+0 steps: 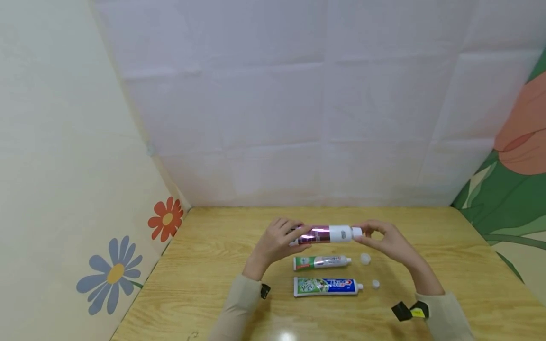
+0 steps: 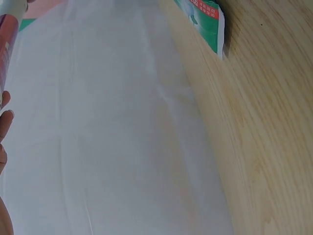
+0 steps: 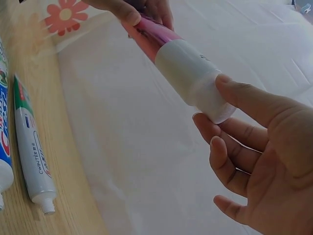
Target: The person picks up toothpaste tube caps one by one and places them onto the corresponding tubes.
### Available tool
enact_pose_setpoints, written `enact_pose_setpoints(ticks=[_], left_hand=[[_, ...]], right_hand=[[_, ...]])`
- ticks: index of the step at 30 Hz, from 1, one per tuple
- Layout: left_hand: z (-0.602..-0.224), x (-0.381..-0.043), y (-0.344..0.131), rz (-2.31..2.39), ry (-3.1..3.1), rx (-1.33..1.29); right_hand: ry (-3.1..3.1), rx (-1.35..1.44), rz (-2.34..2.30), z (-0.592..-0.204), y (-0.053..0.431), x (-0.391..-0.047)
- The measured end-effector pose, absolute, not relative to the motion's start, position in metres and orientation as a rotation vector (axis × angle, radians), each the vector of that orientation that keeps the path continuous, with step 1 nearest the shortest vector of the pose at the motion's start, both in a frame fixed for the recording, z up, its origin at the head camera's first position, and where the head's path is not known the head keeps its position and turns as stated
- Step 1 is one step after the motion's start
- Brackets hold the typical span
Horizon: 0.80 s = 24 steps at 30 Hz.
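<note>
A purple and white toothpaste tube [image 1: 320,234] is held level above the table between both hands. My left hand [image 1: 276,240] grips its purple tail end, thumb on one face and fingers on the other. At the other end, my right hand [image 1: 386,240] pinches the white cap [image 3: 215,100] between thumb and index finger, with the other fingers loosely curled. Below lie a green and white toothpaste tube [image 1: 322,262] and a blue and green toothpaste tube [image 1: 326,286], both with bare nozzles pointing right. Only fingertips and part of the held tube [image 2: 6,44] show in the left wrist view.
A larger white cap [image 1: 365,258] lies right of the green and white tube, and a smaller white cap [image 1: 376,283] right of the blue and green one. The wooden table [image 1: 204,265] meets a white cloth-like backdrop [image 1: 273,118] behind and flower-decorated panels at the sides.
</note>
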<state>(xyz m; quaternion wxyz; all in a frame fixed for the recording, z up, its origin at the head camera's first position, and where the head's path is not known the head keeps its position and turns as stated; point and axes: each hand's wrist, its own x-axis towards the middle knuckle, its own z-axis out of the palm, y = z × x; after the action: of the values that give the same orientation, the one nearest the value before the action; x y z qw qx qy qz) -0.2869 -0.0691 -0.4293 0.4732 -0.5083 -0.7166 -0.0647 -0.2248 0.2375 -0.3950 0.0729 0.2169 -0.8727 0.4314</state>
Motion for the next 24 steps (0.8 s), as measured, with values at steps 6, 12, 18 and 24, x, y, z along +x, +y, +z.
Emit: enact_pose_setpoints(ticks=[6, 12, 18, 24], left_hand=[[-0.429, -0.288, -0.069, -0.174, -1.729, -1.253], [-0.428, -0.287, -0.068, -0.198, -1.713, -1.260], [-0.426, -0.285, -0.069, -0.197, -1.725, -1.268], [-0.425, -0.285, -0.070, -0.180, -1.713, -1.269]], right_hand=[[-2.635, 0.642, 1.317, -0.403, 0.241, -0.230], [-2.641, 0.640, 1.342, -0.408, 0.242, -0.234], [-2.622, 0.679, 1.396, -0.410, 0.242, -0.235], [-2.638, 0.676, 1.422, -0.408, 0.241, -0.235]])
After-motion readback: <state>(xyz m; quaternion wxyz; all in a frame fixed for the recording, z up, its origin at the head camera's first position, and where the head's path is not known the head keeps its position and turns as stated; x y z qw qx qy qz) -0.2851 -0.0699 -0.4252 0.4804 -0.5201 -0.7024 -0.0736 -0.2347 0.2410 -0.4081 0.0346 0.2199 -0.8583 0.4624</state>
